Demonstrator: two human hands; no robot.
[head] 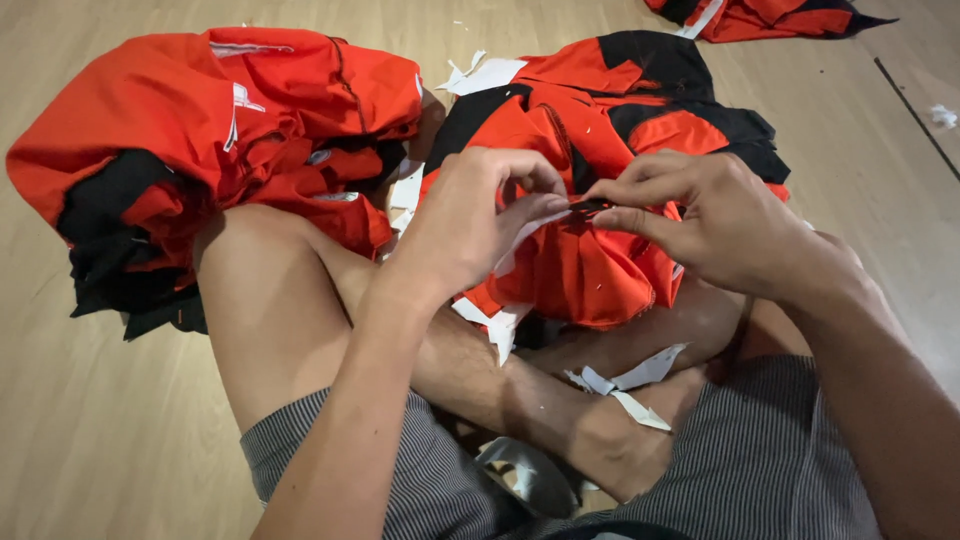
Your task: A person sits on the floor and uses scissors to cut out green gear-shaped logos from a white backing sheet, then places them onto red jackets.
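1. The person sits cross-legged on the wooden floor (90, 440), both hands raised over the lap.
2. The left hand (470, 225) has its grip pressed together, thumb and fingertips pinching a white strip (520, 238) that runs down from a small black tab (588, 207).
3. The right hand (715, 220) pinches that same black tab from the right, thumb and forefinger closed on it; the 2 hands nearly touch.
4. The tab belongs to a red and black garment (590, 270) bunched on the legs, just below and beyond the hands, in the middle of the scene.
5. A second red and black garment (200, 130) lies heaped on the floor at far left, touching the person's knee.
6. A third red garment (770, 18) shows at the far right edge.
7. White scraps (630, 385) rest on the near leg, and more lie between the garments.
8. The person wears grey striped shorts (760, 460).
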